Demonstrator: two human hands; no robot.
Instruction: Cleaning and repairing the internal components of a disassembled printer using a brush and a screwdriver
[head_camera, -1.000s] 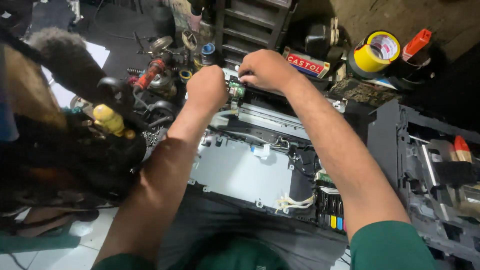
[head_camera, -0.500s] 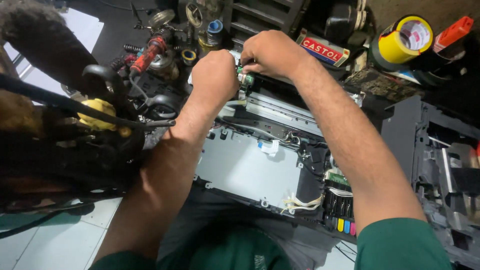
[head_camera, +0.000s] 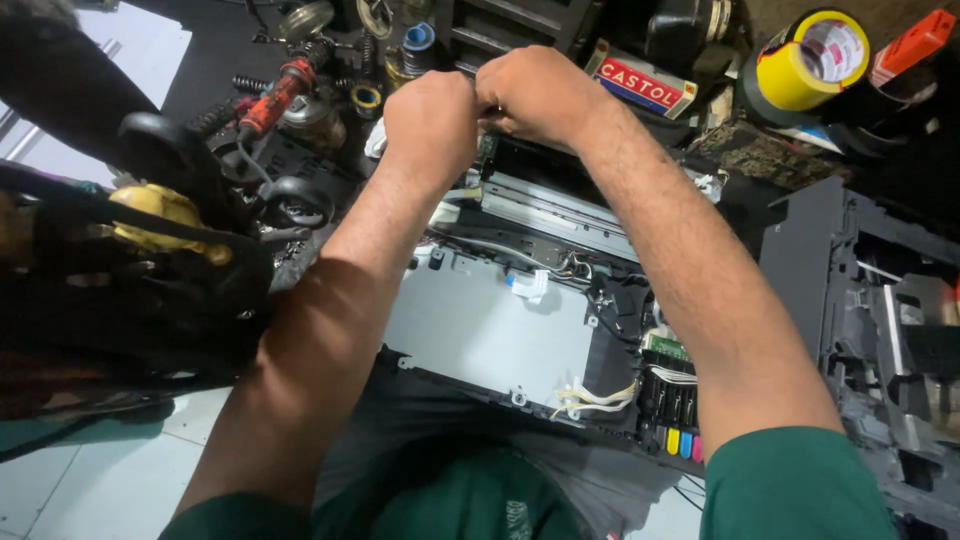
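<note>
An opened printer chassis (head_camera: 490, 330) lies on my lap, its grey metal plate bare, white cables at its near edge and coloured ink cartridges (head_camera: 678, 425) at the right. Both my hands meet at the chassis's far edge. My left hand (head_camera: 432, 118) is a closed fist pressed against my right hand (head_camera: 535, 92), whose fingers curl over a small part by the metal rail (head_camera: 560, 215). What the fingers hold is hidden.
A black tool bag (head_camera: 130, 300) with a yellow-handled tool (head_camera: 160, 212) sits at the left. Springs, an orange-handled tool (head_camera: 275, 92) and small rings lie beyond it. A yellow tape roll (head_camera: 805, 60) and a dark printer cover (head_camera: 870, 320) are at the right.
The view has shifted so both hands sit higher in the picture. My hands have drawn closer together at the chassis's far edge, knuckles now touching.
</note>
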